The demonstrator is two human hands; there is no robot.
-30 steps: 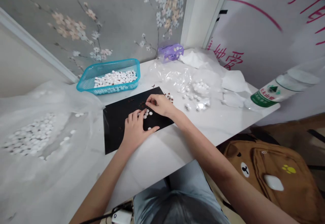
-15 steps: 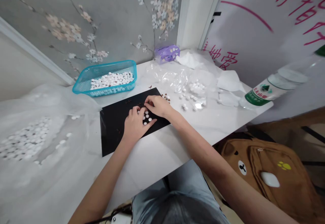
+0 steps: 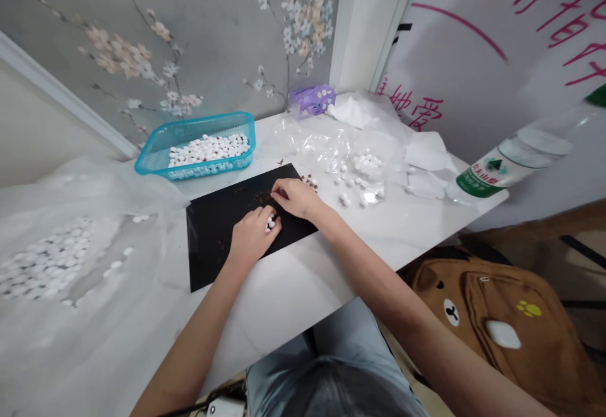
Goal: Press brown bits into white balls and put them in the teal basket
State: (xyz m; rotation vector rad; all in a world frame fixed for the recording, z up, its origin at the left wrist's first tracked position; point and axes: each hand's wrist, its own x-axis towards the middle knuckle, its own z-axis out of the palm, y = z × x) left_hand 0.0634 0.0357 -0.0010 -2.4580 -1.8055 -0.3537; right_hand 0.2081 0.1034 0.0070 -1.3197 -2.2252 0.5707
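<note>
View: head camera, looking down over the front edge of the desk (image 3: 284, 297).

Left hand (image 3: 253, 237): fingers curled over a small cluster of white pieces (image 3: 271, 223); whether they are gripped cannot be told.

Right hand (image 3: 296, 198): fingertips drawn together over brown flecks (image 3: 262, 197); any held item is hidden.

Hand state: apart, just beside each other, both over the black sheet (image 3: 222, 246).

Work location: centre of the black sheet, near its far edge.

Handling: light fingertip contact is advisable; small rounded pieces may roll on a smooth sheet.

Rest: a blue plastic basket (image 3: 199, 171) of white pieces stands at the desk's far left; a clear plastic bag (image 3: 322, 142) lies along the far edge, with a purple box (image 3: 311, 101) at the wall.

Hidden: the pieces under the left palm cannot be counted. A water bottle (image 3: 502, 168) is cut off by the right frame edge. The flecks are too small to identify.
</note>
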